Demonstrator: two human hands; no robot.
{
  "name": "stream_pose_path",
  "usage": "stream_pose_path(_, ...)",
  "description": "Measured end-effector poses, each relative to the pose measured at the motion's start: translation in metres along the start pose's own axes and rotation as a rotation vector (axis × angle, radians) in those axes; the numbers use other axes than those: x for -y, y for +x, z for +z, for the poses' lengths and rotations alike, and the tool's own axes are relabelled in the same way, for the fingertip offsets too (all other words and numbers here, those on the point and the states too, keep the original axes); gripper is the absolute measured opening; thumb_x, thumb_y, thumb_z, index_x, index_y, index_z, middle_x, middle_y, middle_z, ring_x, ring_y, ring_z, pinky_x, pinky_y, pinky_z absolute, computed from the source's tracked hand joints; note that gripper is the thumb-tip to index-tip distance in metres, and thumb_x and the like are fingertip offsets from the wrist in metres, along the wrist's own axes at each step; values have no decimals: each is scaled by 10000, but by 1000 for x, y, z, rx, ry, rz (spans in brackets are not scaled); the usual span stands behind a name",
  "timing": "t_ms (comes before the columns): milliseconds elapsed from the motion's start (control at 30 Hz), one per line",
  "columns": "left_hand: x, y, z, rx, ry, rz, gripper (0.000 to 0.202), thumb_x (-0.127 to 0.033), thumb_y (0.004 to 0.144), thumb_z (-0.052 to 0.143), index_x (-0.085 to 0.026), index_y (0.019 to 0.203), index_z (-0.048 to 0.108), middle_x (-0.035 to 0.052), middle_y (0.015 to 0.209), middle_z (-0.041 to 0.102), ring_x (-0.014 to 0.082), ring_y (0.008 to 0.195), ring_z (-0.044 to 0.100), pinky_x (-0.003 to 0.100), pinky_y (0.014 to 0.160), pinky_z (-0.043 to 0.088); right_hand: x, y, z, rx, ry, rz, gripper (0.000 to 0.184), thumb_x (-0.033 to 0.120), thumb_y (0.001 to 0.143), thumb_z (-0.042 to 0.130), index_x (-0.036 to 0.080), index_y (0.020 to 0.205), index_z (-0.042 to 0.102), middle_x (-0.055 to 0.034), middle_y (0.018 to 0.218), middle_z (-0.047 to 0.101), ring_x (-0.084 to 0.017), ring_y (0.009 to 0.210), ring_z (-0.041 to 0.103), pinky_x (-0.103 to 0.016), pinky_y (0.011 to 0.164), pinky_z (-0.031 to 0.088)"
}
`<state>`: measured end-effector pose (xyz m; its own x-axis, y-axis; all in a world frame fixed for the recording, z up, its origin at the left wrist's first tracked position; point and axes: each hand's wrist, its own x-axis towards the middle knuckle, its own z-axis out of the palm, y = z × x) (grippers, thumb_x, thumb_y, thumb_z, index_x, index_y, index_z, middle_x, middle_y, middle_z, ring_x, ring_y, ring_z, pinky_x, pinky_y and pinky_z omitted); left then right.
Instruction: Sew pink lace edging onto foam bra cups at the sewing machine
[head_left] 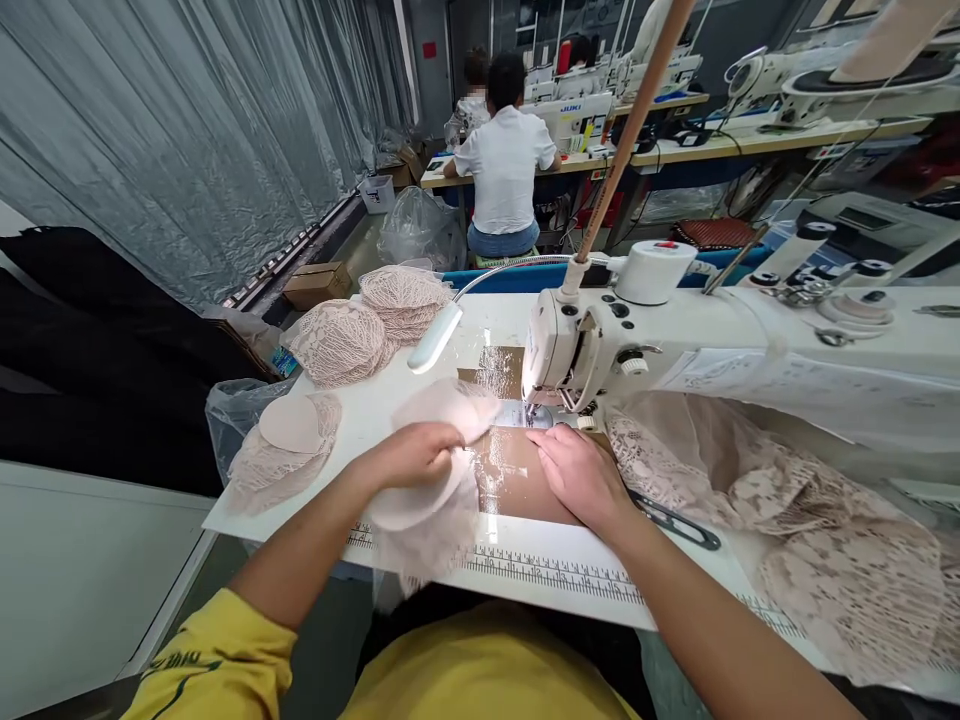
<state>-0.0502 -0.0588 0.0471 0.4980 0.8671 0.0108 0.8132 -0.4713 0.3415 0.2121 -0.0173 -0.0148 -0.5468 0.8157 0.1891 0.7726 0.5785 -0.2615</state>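
Note:
My left hand (416,455) is closed on a pale pink lace bra cup (420,510), left of the sewing machine (562,350). The cup's edges are smeared by motion, and its lace hangs over the table's front edge. My right hand (581,470) rests on the brown taped surface (517,480), fingers stretched toward the presser foot (534,415). No piece of work shows under that hand. Gathered lace fabric (847,540) lies to its right, under the machine arm. Beside the right wrist is a black slotted metal tool (679,522).
Stacks of lace cups (337,340) stand at the table's back left, with another lace pile (281,450) nearer. A bent lamp (436,338) reaches over the table. A ruler strip (555,570) runs along the front edge. Ahead, a person in white (506,155) sits at another machine.

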Motion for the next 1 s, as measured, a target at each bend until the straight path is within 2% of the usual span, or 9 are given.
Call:
stream_pose_path(133,13,10,0,-12,35,-233,167,-124,790,359,-185,727,501,21,753,570,154,628,501,265,575,367,0,-2,-2,-23,40,2,357,133,898,404,190,1096,696,-68,922,688,-209,848,621,-320,769,487)
stream_pose_path(267,-14,14,-14,101,-173,-70,158,-103,775,349,-192,648,378,-30,596,422,122,557,403,243,541,310,0,-2,-2,-65,143,19,317,194,914,433,206,1101,688,-52,966,706,-205,873,645,-318,792,499)
stream_pose_path(400,-40,37,-3,224,-220,62,120,-172,822,407,-182,750,503,-14,693,535,130,634,473,236,603,363,-1,-2,-1,-115,247,19,317,238,933,414,200,1104,678,-58,1057,707,-212,962,648,-325,854,493)
stream_pose_path(500,-33,52,10,276,-267,36,243,-331,812,565,-187,1006,589,30,912,647,178,804,578,257,696,421,-3,-4,-4,-137,324,46,325,258,949,393,189,1102,671,-62,1042,712,-209,974,649,-321,855,490)
stream_pose_path(567,-22,54,13,324,-354,69,407,-312,753,642,-195,1136,573,53,1062,645,198,915,593,261,755,439,-4,-6,-6,-160,380,42,317,269,953,393,191,1081,673,-59,1006,717,-202,946,652,-312,827,491)
stream_pose_path(667,-12,50,11,359,-351,24,383,-218,731,611,-172,1111,591,43,949,641,177,788,576,246,654,426,-2,-8,-7,-196,491,-40,281,299,936,440,180,1015,681,-63,933,708,-186,863,646,-293,777,487)
stream_pose_path(833,-16,50,15,354,-391,-48,320,-165,719,570,-155,1032,634,2,761,583,125,631,475,217,543,339,13,-10,-10,6,571,-33,260,318,855,559,177,1053,652,26,614,583,-139,586,544,-255,609,442)
stream_pose_path(900,-13,52,17,349,-502,-66,330,-160,714,574,-164,1037,640,0,789,600,117,645,483,207,558,347,17,-10,-12,82,571,30,280,258,856,509,181,1094,634,27,637,588,-129,563,521,-247,571,415)
stream_pose_path(1000,4,51,14,350,-581,-181,116,-198,704,589,-142,798,629,-26,648,531,94,562,430,198,505,303,16,-10,-16,142,603,125,368,217,839,468,162,1182,590,6,709,625,-139,613,553,-252,588,420)
